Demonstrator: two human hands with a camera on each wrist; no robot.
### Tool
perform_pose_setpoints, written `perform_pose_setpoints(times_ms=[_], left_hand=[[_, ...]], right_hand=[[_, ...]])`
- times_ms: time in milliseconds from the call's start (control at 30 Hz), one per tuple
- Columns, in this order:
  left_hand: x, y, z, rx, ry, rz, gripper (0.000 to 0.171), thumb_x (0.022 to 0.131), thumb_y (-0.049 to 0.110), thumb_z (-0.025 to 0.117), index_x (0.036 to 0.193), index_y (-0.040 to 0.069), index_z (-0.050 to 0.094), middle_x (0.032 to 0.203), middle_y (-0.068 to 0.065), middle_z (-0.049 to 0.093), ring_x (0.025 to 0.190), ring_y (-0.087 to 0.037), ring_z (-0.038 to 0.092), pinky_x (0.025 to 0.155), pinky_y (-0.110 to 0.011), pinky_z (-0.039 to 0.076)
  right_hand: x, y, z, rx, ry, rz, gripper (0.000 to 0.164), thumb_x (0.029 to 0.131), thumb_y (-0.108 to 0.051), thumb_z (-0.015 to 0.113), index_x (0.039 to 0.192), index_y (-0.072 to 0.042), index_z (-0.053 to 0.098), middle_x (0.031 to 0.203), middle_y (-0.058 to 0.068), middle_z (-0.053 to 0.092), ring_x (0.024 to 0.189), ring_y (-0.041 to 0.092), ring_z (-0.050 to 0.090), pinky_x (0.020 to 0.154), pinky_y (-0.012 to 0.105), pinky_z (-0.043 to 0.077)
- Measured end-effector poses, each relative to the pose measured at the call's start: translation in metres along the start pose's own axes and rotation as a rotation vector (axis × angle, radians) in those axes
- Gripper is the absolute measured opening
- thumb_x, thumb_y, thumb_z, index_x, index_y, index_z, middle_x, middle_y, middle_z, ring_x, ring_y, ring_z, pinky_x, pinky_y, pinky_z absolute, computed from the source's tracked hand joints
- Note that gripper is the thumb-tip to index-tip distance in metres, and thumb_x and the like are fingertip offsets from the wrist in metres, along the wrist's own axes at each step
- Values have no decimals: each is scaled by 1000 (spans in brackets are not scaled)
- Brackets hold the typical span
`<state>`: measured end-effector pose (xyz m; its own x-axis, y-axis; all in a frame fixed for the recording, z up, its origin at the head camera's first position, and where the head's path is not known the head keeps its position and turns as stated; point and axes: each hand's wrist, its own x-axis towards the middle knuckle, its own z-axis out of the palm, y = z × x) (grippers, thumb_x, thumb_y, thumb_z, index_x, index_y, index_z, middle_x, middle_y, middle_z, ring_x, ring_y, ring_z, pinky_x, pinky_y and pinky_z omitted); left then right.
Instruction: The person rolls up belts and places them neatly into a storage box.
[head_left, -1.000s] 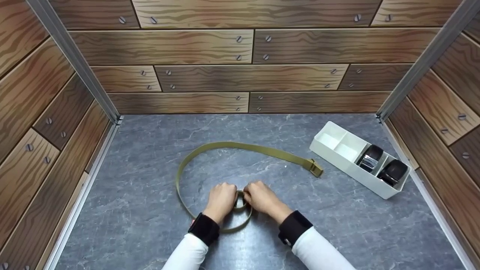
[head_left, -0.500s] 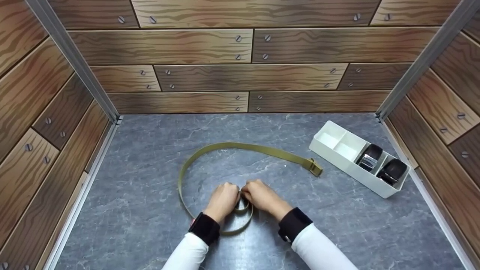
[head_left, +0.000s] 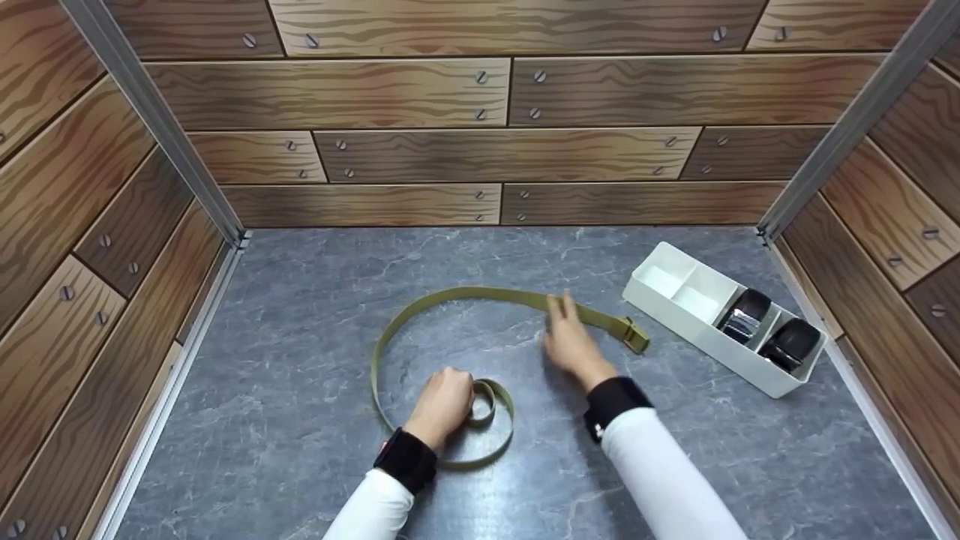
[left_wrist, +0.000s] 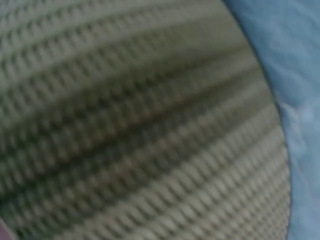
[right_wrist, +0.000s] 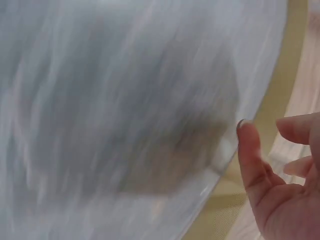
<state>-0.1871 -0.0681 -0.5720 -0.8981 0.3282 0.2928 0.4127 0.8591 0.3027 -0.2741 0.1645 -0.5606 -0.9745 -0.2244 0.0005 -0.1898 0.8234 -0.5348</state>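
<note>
An olive webbing belt (head_left: 465, 292) curves across the grey table on its edge, its buckle (head_left: 635, 335) at the right end. My left hand (head_left: 442, 405) has curled fingers gripping the belt near its other end, where a small coil (head_left: 481, 422) sits inside a wider loop. In the left wrist view the belt's ribbed weave (left_wrist: 150, 125) fills most of the picture, and the fingers are largely hidden. My right hand (head_left: 574, 341) is off the coil, fingers extended and overlapping the belt short of the buckle. The right wrist view shows its thumb (right_wrist: 250, 150) and fingers apart, the belt behind them.
A white divided box (head_left: 705, 360) stands at the right, beyond the buckle. Two black rolled belts with shiny buckles (head_left: 744, 313) sit in its nearer compartments. Wood-patterned walls (head_left: 405, 154) enclose the table at the back and both sides.
My right hand has let go of the coil and moved up and right to the belt near the buckle. The left hand keeps its grip, and the belt's left curve has shifted slightly right.
</note>
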Motion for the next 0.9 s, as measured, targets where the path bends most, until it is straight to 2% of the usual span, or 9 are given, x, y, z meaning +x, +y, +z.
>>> perform_pose_setpoints(times_ms=[100,200,267,333,433,500,600,733,900], left_hand=[[-1,-2,0,-4,-3,-20,18,79,0,63,61,3,60,64,-14,62,57,-33,63,51,-43,51],[-1,-4,-2,1,3,-46,18,79,0,63,61,2,60,64,-15,63,57,-33,63,50,-43,50],[-1,-7,-3,3,3,-72,16,77,-1,63,61,3,60,64,-15,63,57,-34,63,49,-43,50],[-1,-11,-5,5,2,-102,15,76,-2,63,61,3,61,65,-15,64,57,-35,63,49,-44,50],[-1,-18,-9,22,-14,-162,13,75,-2,63,63,3,63,68,-16,65,60,-37,64,50,-46,50],[-1,-23,-12,36,-15,-198,11,75,-2,63,65,3,64,69,-17,66,62,-38,65,51,-47,51],[-2,-30,-16,77,-8,-234,10,77,0,65,67,2,65,70,-19,66,62,-39,65,51,-49,51],[-4,-33,-19,146,-1,-243,10,79,3,66,69,1,66,69,-18,66,61,-38,64,50,-49,50],[-4,-34,-17,196,2,-245,12,80,5,65,68,3,67,68,-16,66,58,-36,64,48,-48,49]], right_hand=[[3,18,-10,-70,-30,47,69,95,-6,59,154,-2,24,153,32,21,124,48,46,99,54,42],[2,29,-17,-158,-10,58,54,97,-14,61,147,-8,41,136,30,44,111,46,56,88,56,48],[0,33,-20,-209,30,83,40,96,-25,63,131,-8,56,120,26,55,99,44,61,78,56,50],[-2,38,-22,-257,76,125,34,93,-35,66,109,-6,65,105,24,62,90,43,63,71,56,51],[-6,48,-26,-303,129,206,38,91,-43,66,82,-6,65,89,22,66,78,42,65,63,55,49],[-9,57,-29,-309,160,261,39,93,-39,63,75,-4,64,83,24,66,71,43,64,58,54,47],[-14,70,-37,-284,206,345,40,96,-31,53,80,2,66,82,29,66,71,47,63,56,57,47],[-19,83,-47,-197,274,465,46,100,-27,42,92,11,66,90,36,64,80,53,63,60,61,49],[-22,92,-53,-131,301,527,43,99,-20,41,97,15,65,95,39,62,85,55,62,65,62,49]])
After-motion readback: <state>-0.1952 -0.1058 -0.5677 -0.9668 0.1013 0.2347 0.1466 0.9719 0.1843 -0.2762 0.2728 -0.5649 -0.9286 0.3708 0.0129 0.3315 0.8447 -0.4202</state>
